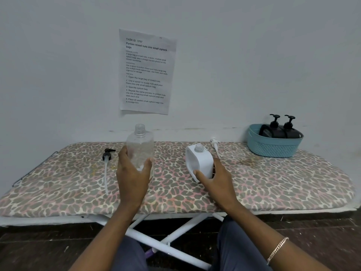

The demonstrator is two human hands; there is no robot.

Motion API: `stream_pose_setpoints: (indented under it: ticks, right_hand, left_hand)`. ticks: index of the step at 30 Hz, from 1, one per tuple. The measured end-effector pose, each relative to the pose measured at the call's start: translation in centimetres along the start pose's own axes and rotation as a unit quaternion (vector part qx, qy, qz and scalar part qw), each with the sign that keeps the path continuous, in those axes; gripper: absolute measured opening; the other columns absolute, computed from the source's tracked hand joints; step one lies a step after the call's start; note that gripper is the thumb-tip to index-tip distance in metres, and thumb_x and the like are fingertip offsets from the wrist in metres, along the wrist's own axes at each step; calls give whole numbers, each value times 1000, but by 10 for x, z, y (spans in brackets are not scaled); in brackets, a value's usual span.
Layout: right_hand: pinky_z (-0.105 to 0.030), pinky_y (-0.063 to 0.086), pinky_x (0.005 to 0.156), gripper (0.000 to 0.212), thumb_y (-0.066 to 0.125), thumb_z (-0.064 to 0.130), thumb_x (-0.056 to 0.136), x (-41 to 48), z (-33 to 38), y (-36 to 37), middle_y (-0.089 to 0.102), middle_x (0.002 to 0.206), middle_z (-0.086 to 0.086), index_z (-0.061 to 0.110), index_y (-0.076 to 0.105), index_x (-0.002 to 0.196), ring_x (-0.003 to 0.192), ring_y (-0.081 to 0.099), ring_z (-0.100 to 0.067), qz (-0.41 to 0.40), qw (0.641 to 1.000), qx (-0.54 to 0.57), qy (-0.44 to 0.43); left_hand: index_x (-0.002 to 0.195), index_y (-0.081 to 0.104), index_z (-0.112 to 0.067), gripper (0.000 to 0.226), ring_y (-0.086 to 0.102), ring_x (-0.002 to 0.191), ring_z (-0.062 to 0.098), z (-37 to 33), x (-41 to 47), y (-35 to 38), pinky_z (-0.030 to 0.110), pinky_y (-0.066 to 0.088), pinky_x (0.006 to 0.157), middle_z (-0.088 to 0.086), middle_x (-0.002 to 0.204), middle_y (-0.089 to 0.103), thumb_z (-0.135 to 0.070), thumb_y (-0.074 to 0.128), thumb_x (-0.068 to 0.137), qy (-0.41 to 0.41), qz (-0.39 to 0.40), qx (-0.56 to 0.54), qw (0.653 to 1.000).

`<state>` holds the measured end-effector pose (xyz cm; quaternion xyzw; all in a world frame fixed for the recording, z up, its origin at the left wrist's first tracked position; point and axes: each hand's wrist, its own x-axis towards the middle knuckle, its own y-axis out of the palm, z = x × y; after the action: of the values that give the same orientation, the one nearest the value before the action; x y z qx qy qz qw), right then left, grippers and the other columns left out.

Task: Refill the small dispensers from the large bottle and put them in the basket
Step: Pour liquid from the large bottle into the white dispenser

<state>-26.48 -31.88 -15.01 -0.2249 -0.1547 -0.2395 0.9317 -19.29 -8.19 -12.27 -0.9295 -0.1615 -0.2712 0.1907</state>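
Where the leopard-print ironing board (pixel 273 182) meets the wall, we see the left hand (pixel 132 173) curled round the clear, uncapped large bottle (pixel 139 147), which stands upright. The right hand (pixel 216 177) grips the open-necked white dispenser (pixel 199 163). A black pump (pixel 107 153) lies left of the bottle and a white pump (pixel 214 145) behind the dispenser. The blue basket (pixel 273 147), far right, holds two black dispensers (pixel 270 132).

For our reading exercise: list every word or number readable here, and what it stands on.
Paper sheet on wall: "TASK ID 3797"
Same sheet: "Portion mixed nuts into small ziplock bags"
Same sheet: "1 Open the large bag of mixed nuts"
Its other print: too small to quote.
No text on the clear bottle, white dispenser or basket.
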Motion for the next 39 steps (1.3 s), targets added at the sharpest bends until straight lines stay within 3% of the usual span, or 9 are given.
stream_pose_setpoints:
  ticks: [3, 7, 12, 16, 18, 21, 25, 32, 39]
  right_hand:
    - [-15, 51, 75, 62, 78, 48, 88, -1, 1, 0, 61, 121, 21, 37, 50, 142, 108, 61, 1, -3, 1000, -9, -3]
    - [-10, 51, 69, 58, 80, 47, 86, -5, 5, 2, 58, 112, 27, 32, 55, 136, 100, 58, 12, -3, 1000, -23, -10]
    - [-8, 50, 67, 58, 80, 50, 85, -9, 6, 6, 61, 116, 18, 30, 57, 135, 100, 60, 1, 3, 999, -41, -23]
    - [-15, 54, 68, 58, 79, 55, 84, -11, 7, 9, 61, 114, 21, 33, 56, 133, 102, 62, 0, 4, 999, -47, -23]
    - [-18, 56, 70, 58, 80, 56, 83, -12, 8, 10, 61, 113, 24, 35, 57, 132, 103, 62, 2, 7, 999, -44, -22]
    - [-26, 60, 75, 55, 80, 57, 83, -14, 10, 11, 60, 113, 24, 41, 54, 128, 103, 61, 2, 13, 999, -41, -19]
    - [-22, 57, 75, 53, 80, 56, 83, -16, 11, 11, 61, 113, 22, 35, 57, 126, 102, 61, 1, 15, 999, -44, -23]
    - [-29, 59, 77, 51, 80, 58, 83, -16, 11, 12, 64, 116, 17, 36, 57, 123, 103, 61, -2, 14, 998, -47, -29]
    - [-19, 54, 75, 51, 80, 54, 84, -18, 14, 11, 61, 114, 19, 36, 55, 125, 101, 60, 1, 21, 998, -45, -31]
  left_hand:
    - [151, 42, -11, 73, 56, 135, 30, -3, -1, 0, 48, 51, 108, 13, 146, 57, -25, 81, 91, 14, 3, 3, 1000]
    - [149, 44, -10, 68, 59, 126, 31, -5, -2, 2, 45, 55, 98, 14, 141, 59, -21, 79, 92, 53, 11, 31, 998]
    - [149, 45, -6, 67, 60, 123, 35, -3, -4, 5, 42, 52, 96, 18, 138, 57, -15, 78, 92, 124, 20, 82, 989]
    - [147, 48, -8, 73, 61, 122, 38, -1, -3, 8, 59, 56, 97, 19, 135, 59, -2, 82, 83, 182, 14, 116, 976]
    - [147, 48, -11, 76, 61, 124, 39, 0, -2, 9, 60, 54, 99, 18, 136, 60, 3, 82, 80, 205, 14, 131, 970]
    - [148, 50, -15, 80, 58, 128, 38, -2, -2, 10, 59, 48, 107, 16, 141, 59, 5, 81, 77, 217, 18, 159, 963]
    - [147, 55, -17, 83, 56, 131, 38, -6, -5, 10, 59, 43, 110, 15, 144, 58, 10, 80, 73, 235, 16, 186, 954]
    - [146, 57, -21, 85, 49, 141, 32, -11, -5, 8, 56, 36, 114, 11, 147, 57, 13, 78, 71, 253, 22, 208, 945]
    - [146, 59, -24, 84, 47, 145, 32, -11, -5, 8, 54, 33, 115, 10, 149, 56, 14, 76, 72, 249, 25, 223, 942]
